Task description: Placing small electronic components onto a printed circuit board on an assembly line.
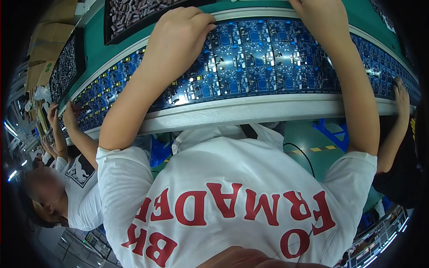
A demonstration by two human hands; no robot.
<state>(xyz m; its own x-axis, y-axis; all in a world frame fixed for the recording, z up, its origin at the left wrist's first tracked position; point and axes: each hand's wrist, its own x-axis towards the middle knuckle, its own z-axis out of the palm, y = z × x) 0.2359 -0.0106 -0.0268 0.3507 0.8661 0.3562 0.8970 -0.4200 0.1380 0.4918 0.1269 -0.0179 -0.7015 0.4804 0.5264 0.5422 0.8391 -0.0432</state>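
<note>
Blue circuit boards (250,58) lie joined in a long row on the conveyor in front of me, dotted with small parts. My left hand (183,33) is over their far edge, its fingers curled and pressed together at the tips. Anything between those fingertips is too small or hidden to make out. On the far side, my right hand (324,20) reaches past the boards, and its fingers are mostly cut off by the top of the picture. Boards further left carry yellow parts (199,78).
A black tray (107,27) of small brown cylindrical components stands beyond my left hand. Another black tray (82,51) is further left, near cardboard boxes (49,40). A pale rail (250,107) borders the conveyor's near side. Other people's hands work at the left (70,115) and right (401,91).
</note>
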